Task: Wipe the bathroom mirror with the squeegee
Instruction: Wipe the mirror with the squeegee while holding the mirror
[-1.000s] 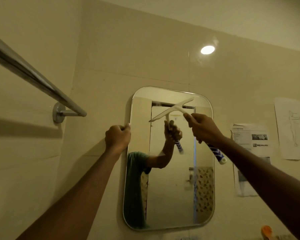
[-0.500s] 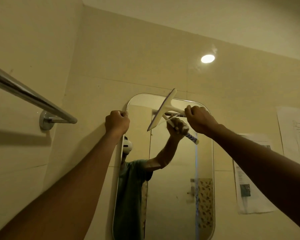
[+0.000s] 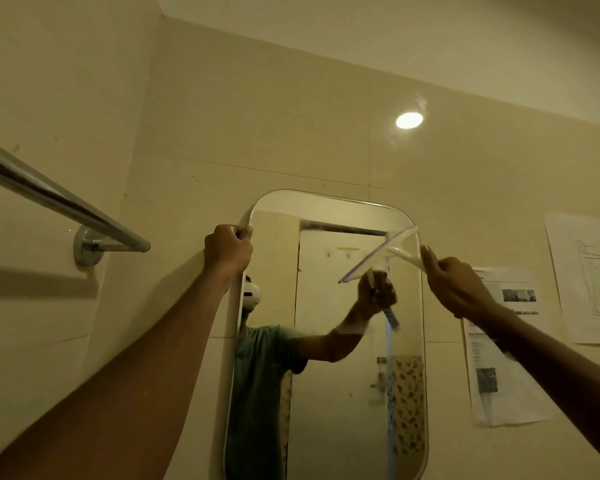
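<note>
A tall mirror [image 3: 329,393] with rounded corners hangs on the beige tiled wall. My left hand [image 3: 227,249] grips its upper left edge, fingers curled round the rim. My right hand [image 3: 456,285] holds the handle of a white squeegee [image 3: 383,256]. The blade lies slanted against the glass near the mirror's upper right corner, its top end at the right rim. The handle is mostly hidden inside my fist; its blue-striped end shows only in the reflection.
A chrome towel bar [image 3: 59,202] juts out from the left wall at head height. Two printed paper sheets [image 3: 499,344] and a sketch sheet [image 3: 586,275] are stuck to the wall right of the mirror. A round light glare [image 3: 409,120] shines on the tiles above.
My right hand has carried the squeegee from the mirror's top middle over to its upper right corner, and the blade has turned flatter. My left hand keeps its grip on the left edge.
</note>
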### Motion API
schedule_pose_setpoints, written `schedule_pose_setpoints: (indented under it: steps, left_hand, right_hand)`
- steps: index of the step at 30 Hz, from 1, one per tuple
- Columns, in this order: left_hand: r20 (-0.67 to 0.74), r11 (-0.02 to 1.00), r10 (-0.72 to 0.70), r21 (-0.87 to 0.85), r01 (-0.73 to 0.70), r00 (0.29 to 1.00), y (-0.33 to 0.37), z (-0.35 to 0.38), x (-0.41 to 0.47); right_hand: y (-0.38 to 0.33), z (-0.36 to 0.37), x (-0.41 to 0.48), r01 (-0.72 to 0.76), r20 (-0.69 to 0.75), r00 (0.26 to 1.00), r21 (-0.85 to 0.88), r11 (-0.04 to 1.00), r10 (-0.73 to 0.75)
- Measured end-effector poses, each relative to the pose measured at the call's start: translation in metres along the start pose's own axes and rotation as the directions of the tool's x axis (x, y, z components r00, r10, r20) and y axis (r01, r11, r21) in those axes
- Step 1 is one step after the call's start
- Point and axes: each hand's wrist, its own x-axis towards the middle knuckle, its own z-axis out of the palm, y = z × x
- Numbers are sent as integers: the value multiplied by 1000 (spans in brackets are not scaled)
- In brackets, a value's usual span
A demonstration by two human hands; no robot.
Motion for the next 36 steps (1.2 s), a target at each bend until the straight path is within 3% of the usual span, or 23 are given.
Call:
schedule_pose_setpoints:
  steps: [4,8,11,15,18,21,25,29,36]
  left_hand:
    - [-15,1000,1,-13,-1,1000,-1,1,-2]
    - [-18,1000,-4,13,4,1000,-1,1,-3]
    - [-2,1000,-9,15,9,1000,0,0,-2]
    - [7,1000,0,30,-1,1000,-1,-1,0]
    - [19,999,1,40,-2,1000,1,-2,-2]
    - [29,999,7,46,-8,1000,3,-3,-4]
    - [15,999,14,42,-15,1000,0,-2,-5]
    - [-3,997,52,59,-51,999,-5,1,-4]
    - [30,994,44,101,-47,999,0,-5,-3]
  right_hand:
    - [-50,-14,20,202,-60,978,62,977,-198]
    - [-68,-10,36,234,13,972,67,970,-235]
    - [-47,3,29,205,12,979,-10,979,-205]
    - [-2,21,-10,115,-36,993,30,993,-113]
    - [18,23,-40,25,21,999,8,1000,-25]
    - [2,3,-31,-2,81,997,1,1000,2]
    - [-40,-26,21,27,-70,997,2,1000,-26]
    - [-46,-17,34,3,-92,996,27,1000,0]
    - [18,26,-66,-191,4,981,109,976,192]
